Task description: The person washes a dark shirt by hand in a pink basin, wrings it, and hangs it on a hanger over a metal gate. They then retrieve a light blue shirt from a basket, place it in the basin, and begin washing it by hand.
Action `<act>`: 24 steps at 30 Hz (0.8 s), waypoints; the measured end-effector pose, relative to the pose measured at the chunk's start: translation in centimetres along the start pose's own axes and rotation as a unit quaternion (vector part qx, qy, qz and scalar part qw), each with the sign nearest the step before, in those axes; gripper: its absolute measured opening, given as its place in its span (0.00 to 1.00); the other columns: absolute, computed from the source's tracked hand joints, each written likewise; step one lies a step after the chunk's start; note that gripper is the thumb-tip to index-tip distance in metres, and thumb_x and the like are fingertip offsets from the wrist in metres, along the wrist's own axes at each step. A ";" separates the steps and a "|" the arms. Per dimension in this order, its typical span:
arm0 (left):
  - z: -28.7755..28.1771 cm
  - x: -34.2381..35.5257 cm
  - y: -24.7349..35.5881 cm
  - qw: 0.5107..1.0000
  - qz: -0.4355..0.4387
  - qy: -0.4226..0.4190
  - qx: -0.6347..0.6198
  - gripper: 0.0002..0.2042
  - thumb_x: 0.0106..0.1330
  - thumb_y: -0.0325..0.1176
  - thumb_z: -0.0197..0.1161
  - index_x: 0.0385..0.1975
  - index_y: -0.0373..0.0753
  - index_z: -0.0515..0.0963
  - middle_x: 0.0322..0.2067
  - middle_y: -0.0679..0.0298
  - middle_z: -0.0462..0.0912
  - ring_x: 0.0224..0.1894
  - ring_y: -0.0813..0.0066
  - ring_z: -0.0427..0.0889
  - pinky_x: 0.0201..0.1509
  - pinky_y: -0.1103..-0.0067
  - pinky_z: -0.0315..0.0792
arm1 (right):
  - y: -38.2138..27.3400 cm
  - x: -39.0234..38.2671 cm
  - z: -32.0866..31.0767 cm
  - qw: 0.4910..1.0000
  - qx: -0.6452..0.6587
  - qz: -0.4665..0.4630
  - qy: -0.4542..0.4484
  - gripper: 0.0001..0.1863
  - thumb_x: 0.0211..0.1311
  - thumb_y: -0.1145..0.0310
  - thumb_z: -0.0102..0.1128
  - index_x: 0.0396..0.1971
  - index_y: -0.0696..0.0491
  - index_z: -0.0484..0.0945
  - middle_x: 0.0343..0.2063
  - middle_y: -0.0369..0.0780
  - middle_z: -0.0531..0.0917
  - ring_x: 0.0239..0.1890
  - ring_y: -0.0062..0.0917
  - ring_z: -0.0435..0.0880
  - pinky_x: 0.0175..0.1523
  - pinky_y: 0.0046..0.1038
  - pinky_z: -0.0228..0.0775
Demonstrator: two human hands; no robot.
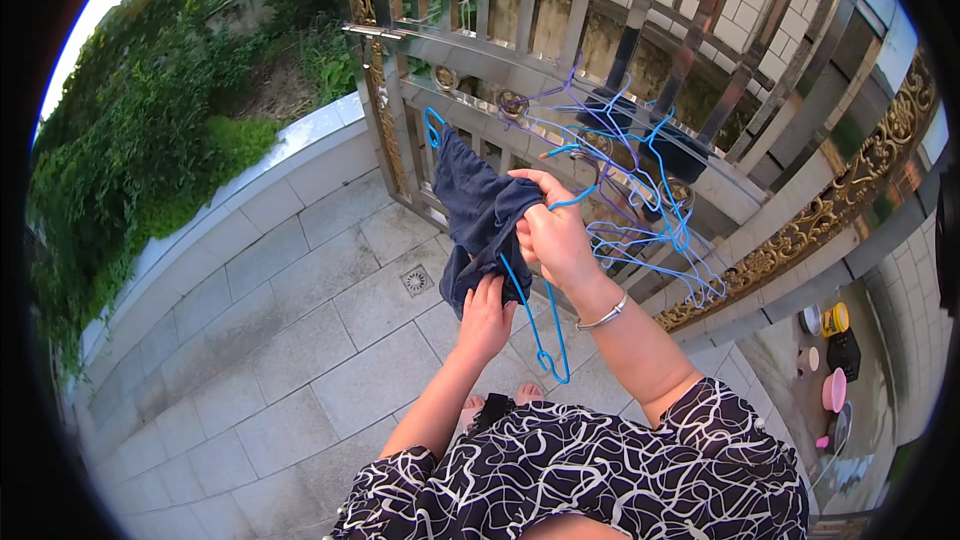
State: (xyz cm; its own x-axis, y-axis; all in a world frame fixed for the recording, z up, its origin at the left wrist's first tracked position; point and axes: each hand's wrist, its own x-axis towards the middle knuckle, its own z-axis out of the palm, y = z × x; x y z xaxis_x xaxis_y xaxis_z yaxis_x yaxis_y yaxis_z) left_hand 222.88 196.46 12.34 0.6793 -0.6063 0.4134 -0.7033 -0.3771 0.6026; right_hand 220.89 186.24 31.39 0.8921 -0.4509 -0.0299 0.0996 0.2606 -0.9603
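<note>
My right hand [553, 238] is closed round a blue clothes hanger [560, 345] near its hook, with some dark navy garment [478, 185] gathered under the fingers. One looped end of the hanger sticks out past the garment at the upper left; the other hangs below, bare. Lower down, my left hand [484, 322] grips the garment's bottom edge, its fingers lying along the fabric. Bunched folds hide what kind of garment it is. Just beyond my right hand, several blue and purple wire hangers [668, 175] hang in a tangle on the gate.
A metal gate [510, 45] with gold ornament stands in front. A low tiled wall [255, 205] with greenery [150, 130] runs along the left. A floor drain [416, 281] is set in the grey paving. At the right lie a pink basin [834, 390] and a yellow bucket [835, 319].
</note>
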 end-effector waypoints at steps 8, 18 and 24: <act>1.5 -0.2 -0.4 0.994 -0.046 -0.102 0.002 0.14 0.51 0.34 0.59 0.36 0.37 0.68 0.29 0.59 0.75 0.36 0.60 0.73 0.35 0.67 0.67 | -1.1 0.5 1.7 1.000 0.018 -0.015 0.013 0.22 0.48 0.83 0.32 0.44 0.52 0.67 0.12 0.29 0.61 0.10 0.09 0.52 0.12 0.14 0.40; -3.6 -1.7 4.8 0.946 0.252 -0.160 -0.130 0.05 0.53 0.32 0.58 0.22 0.39 0.71 0.25 0.61 0.74 0.34 0.63 0.73 0.43 0.67 0.63 | 1.0 5.1 0.1 0.989 -0.046 -0.124 0.070 0.15 0.53 0.80 0.41 0.41 0.53 0.69 0.13 0.30 0.64 0.09 0.09 0.55 0.11 0.14 0.44; -5.8 -0.3 5.8 0.886 0.220 -0.296 -0.282 0.06 0.57 0.31 0.56 0.25 0.34 0.72 0.20 0.58 0.72 0.25 0.60 0.73 0.28 0.73 0.67 | 4.0 7.0 -0.3 0.952 -0.183 -0.236 0.060 0.14 0.50 0.80 0.42 0.38 0.56 0.71 0.16 0.34 0.70 0.15 0.14 0.64 0.21 0.17 0.56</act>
State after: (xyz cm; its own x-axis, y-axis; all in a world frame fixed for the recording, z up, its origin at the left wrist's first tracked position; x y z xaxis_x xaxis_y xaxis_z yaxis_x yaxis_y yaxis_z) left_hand 219.79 198.50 19.69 0.0191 -0.9317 0.3627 -0.5425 0.2951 0.7865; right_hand 227.42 183.85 27.21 0.7269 -0.5437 0.4196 0.2978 -0.3010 -0.9059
